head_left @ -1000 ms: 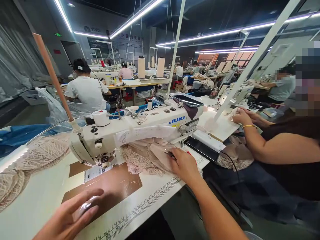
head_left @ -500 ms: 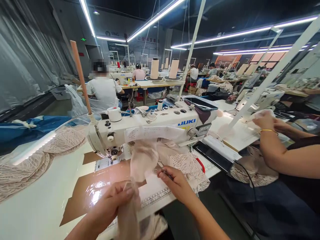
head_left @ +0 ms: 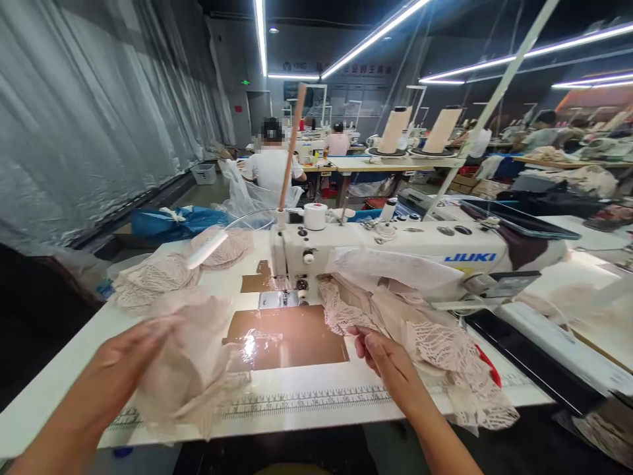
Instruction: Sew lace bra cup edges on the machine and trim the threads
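My left hand [head_left: 121, 366] lies on a crumpled beige fabric piece [head_left: 190, 363] at the table's front left, fingers stretched over it and blurred. My right hand [head_left: 388, 359] rests at the front middle, fingers curled on the edge of a beige lace pile [head_left: 420, 330] that lies under the arm of the white JUKI sewing machine [head_left: 395, 254]. The needle and presser foot [head_left: 299, 290] stand over a brown plate [head_left: 289, 336] between my two hands.
More lace pieces [head_left: 163, 274] are heaped at the table's back left. A ruler strip [head_left: 316, 399] runs along the front edge. A dark tablet [head_left: 527, 359] lies at the right. Thread cones [head_left: 395, 128] and other seated workers [head_left: 271, 165] are behind.
The view has swung left. My left hand has carried the beige fabric piece down to the front left of the table. My right hand has moved back to the lace pile.
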Demonstrator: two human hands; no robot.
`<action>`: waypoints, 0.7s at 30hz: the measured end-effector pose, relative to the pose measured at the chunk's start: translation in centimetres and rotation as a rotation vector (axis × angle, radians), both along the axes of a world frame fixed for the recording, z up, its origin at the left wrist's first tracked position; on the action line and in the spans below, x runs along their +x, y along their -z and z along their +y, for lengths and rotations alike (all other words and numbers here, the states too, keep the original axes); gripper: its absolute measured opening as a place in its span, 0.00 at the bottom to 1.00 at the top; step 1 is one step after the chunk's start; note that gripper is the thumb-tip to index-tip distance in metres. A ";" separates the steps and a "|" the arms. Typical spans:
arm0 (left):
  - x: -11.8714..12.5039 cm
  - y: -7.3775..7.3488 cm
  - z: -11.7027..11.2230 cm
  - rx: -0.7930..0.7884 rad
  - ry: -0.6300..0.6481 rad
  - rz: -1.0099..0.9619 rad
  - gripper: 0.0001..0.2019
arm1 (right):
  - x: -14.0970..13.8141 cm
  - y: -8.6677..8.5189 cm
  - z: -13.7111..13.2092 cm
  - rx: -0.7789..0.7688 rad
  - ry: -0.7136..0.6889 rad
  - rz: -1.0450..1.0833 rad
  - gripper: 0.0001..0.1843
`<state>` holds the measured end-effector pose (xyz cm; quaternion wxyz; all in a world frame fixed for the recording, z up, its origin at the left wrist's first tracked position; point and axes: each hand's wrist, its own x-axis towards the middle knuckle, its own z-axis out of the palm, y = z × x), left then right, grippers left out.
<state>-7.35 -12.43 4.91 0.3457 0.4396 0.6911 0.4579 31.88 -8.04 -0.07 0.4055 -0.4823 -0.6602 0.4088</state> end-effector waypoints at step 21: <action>3.8 2.3 -0.4 -0.007 0.749 -0.147 0.31 | -15.5 -1.8 0.1 -0.264 -0.592 0.221 0.19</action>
